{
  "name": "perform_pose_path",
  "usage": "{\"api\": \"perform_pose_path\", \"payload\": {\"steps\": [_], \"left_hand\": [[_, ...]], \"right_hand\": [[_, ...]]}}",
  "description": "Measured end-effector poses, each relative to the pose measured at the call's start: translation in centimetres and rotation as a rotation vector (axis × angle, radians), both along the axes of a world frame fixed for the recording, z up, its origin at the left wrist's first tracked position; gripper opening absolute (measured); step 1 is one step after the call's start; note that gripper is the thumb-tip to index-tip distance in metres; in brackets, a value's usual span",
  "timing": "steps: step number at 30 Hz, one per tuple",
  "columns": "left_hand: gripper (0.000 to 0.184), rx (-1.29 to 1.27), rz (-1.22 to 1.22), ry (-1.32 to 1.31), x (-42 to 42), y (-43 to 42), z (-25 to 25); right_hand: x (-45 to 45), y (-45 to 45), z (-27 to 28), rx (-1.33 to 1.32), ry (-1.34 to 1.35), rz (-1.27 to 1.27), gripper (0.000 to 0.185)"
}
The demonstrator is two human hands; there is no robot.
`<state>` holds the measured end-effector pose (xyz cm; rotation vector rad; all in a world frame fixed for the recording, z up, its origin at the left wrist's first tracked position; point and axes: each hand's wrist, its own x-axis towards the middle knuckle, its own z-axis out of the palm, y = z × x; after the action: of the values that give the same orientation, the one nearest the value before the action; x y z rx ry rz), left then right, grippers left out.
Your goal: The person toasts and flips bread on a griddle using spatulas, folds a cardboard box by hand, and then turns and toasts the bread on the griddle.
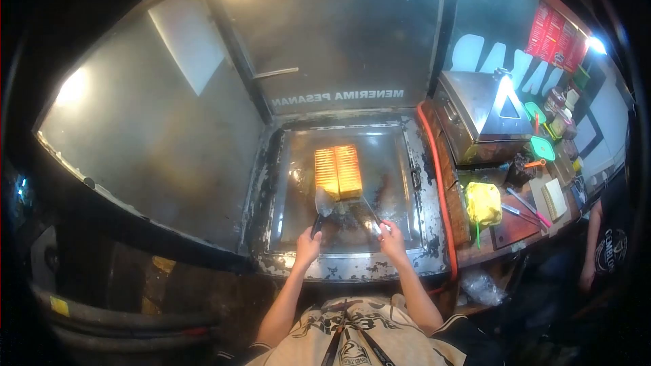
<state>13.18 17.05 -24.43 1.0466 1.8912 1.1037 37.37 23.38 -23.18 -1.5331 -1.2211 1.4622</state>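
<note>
A block of golden-brown toasted bread [338, 166], ridged across the top and split lengthwise into two halves, lies on the flat metal griddle [298, 227]. My left hand [308, 247] is closed round the dark handle of a spatula [323, 202], whose broad blade meets the near left end of the bread. In my right hand [391, 238] is the handle of a second, thinner spatula [370, 209]. Its far end reaches the bread's near right corner; whether the blade is under the bread I cannot tell.
Right of the griddle runs an orange hose [435, 183]. Beyond it, a wooden counter holds a metal box [475, 115], a yellow bag [483, 204], a knife [522, 214] and jars. Glass panels [339, 41] enclose the griddle behind. Another person [603, 237] stands at right.
</note>
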Motion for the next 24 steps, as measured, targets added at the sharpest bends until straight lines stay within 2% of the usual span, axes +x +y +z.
{"api": "perform_pose_path", "payload": {"steps": [2, 6, 9, 10, 13, 16, 18, 20, 24], "left_hand": [[0.027, -0.003, -0.003, 0.013, -0.2, 0.6, -1.3], [0.027, -0.038, 0.012, -0.090, -0.1, -0.3, -0.2], [0.029, 0.014, 0.060, -0.075, -2.0, -1.8, -1.9], [0.031, -0.059, 0.092, -0.180, -2.3, -2.0, 0.8], [0.033, 0.005, 0.082, 0.188, -5.3, 0.0, 0.5], [0.034, -0.012, 0.010, 0.361, -6.0, 4.0, 0.5], [0.032, -0.083, -0.116, 0.387, -4.3, 5.4, 2.3], [0.029, -0.117, -0.203, 0.418, -2.5, 6.2, 2.2], [0.030, -0.100, -0.184, 0.367, -2.6, 5.1, 2.7]], "right_hand": [[0.6, -0.1, -0.2, -0.021, 0.041, -0.024, 0.032], [0.6, -0.2, 1.9, -0.117, 0.106, -0.074, 0.032], [0.7, 0.3, 2.4, -0.145, 0.168, -0.102, 0.032], [0.6, 0.7, 2.3, -0.139, 0.176, -0.109, 0.032], [-0.6, 2.0, 2.7, -0.145, 0.178, -0.148, 0.031], [-2.6, 2.9, 2.0, -0.148, 0.203, -0.157, 0.030], [-4.0, 3.7, -0.8, -0.117, 0.230, -0.121, 0.030], [-5.6, 2.5, -0.4, -0.118, 0.155, -0.129, 0.031], [-5.9, 1.6, -0.4, -0.129, 0.080, -0.103, 0.034]]}}
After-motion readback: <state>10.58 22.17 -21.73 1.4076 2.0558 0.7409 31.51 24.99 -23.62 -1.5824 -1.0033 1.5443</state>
